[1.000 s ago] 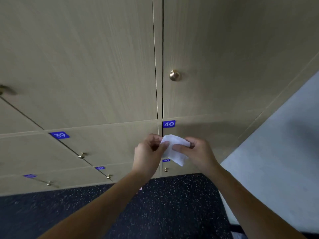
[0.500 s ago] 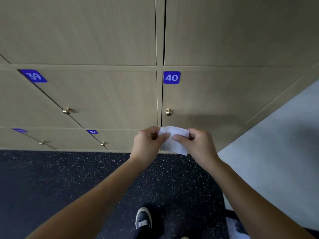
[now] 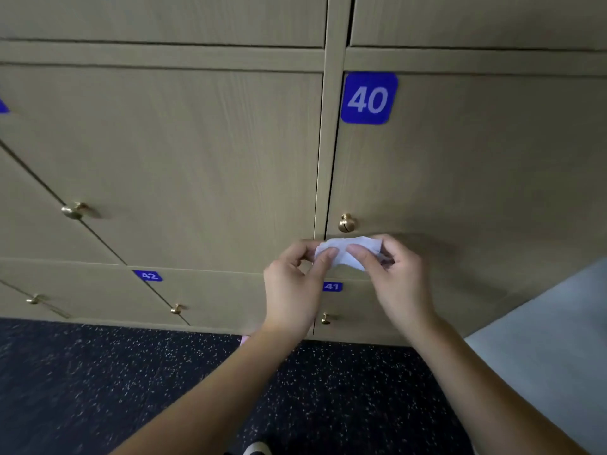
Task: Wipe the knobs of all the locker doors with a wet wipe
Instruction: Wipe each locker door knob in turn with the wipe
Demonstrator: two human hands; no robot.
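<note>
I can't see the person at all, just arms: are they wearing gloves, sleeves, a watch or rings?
No. The left hand and right hand are bare, with no gloves, rings or watch showing. Both forearms are uncovered to the frame's edge, so no sleeve shows.

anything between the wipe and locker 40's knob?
Nothing visible. The crumpled white wet wipe, pinched by the left hand and right hand, sits just below the round brass knob on the beige wood-grain door numbered 40, with only bare door between.

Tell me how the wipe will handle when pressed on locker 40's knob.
The wipe looks floppy: it sags crumpled between both hands, so it should mould around the round knob. Probably light; fingertip pinches suffice.
</note>
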